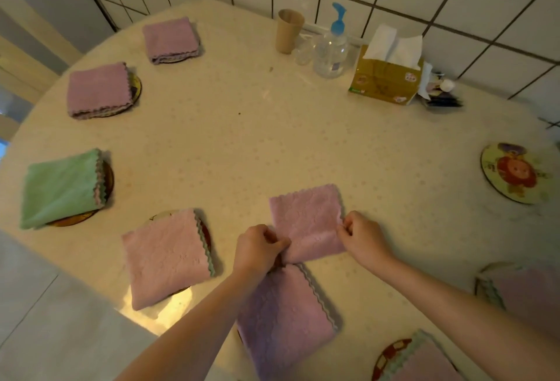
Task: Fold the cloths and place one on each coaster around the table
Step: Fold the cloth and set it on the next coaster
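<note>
A pink cloth (307, 221) lies folded on the table in front of me. My left hand (259, 247) pinches its near left corner and my right hand (362, 236) pinches its right edge. Folded cloths rest on coasters around the table: two pink ones at the far left (171, 39) (98, 90), a green one (62, 186), a pink one (166, 256), another pink one near me (285, 323), and two at the right (527, 292) (424, 362). One round coaster (515, 173) with a cartoon picture lies bare at the right.
At the back by the tiled wall stand a brown cup (288, 30), a clear pump bottle (331, 44) with a blue top, a small glass (303, 52) and a tissue box (386, 74). The round table's edge (142, 315) curves at the lower left.
</note>
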